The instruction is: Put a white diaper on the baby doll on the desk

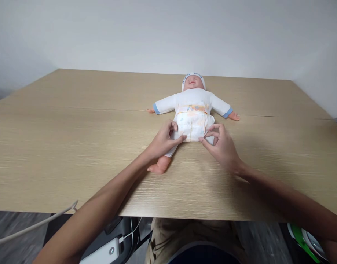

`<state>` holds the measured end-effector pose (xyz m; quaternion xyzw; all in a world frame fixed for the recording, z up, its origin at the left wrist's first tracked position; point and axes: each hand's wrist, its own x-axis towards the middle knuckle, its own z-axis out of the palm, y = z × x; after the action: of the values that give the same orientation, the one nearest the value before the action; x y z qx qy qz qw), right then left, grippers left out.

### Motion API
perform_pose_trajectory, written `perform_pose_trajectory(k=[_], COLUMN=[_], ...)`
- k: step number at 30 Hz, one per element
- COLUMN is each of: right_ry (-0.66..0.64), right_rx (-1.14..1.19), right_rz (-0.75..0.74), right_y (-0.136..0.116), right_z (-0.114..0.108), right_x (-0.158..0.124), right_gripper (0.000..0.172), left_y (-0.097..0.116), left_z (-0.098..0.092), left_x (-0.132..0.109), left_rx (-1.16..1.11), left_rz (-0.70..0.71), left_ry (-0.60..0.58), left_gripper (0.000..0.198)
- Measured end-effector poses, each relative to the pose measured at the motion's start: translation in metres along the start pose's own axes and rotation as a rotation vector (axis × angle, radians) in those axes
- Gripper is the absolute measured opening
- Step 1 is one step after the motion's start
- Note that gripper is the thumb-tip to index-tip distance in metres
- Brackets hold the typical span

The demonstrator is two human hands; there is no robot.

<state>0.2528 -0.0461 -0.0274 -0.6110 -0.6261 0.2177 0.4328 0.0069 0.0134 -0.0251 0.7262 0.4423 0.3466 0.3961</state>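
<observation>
A baby doll in a white long-sleeved outfit with blue cuffs [194, 97] lies on its back with its arms spread. Around its hips is a white diaper [191, 123] with a patterned orange band at the waist. My left hand [168, 139] pinches the diaper's lower edge on the left side, thumb toward the middle. On the right side, my right hand [219, 143] has its fingers curled at the diaper's leg edge, thumb and fingers closed on it. One bare foot of the doll shows below my left wrist; the other is hidden by my right hand.
The doll rests on a wide wooden table [74, 146] against a pale wall. Below the front edge are a white power bank [103, 253] with a cable, a pale cord [33, 226] at the left, and a green and white object [300, 236] at the right.
</observation>
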Motion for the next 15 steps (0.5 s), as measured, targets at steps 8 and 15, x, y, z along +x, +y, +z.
perform_pose_trajectory(k=[8,15], right_ry=[-0.044,-0.049], right_rx=[-0.049,-0.035], right_rz=[0.030,0.037], right_y=[-0.004,-0.008], right_z=[-0.004,-0.005], right_x=[-0.001,-0.001], right_gripper=[0.030,0.034], left_y=[0.007,0.015], left_z=[0.004,0.002], left_x=[-0.017,-0.010], left_rx=[-0.055,0.032], left_rz=[-0.098,-0.143], left_ry=[0.076,-0.001], left_gripper=[0.046,0.034])
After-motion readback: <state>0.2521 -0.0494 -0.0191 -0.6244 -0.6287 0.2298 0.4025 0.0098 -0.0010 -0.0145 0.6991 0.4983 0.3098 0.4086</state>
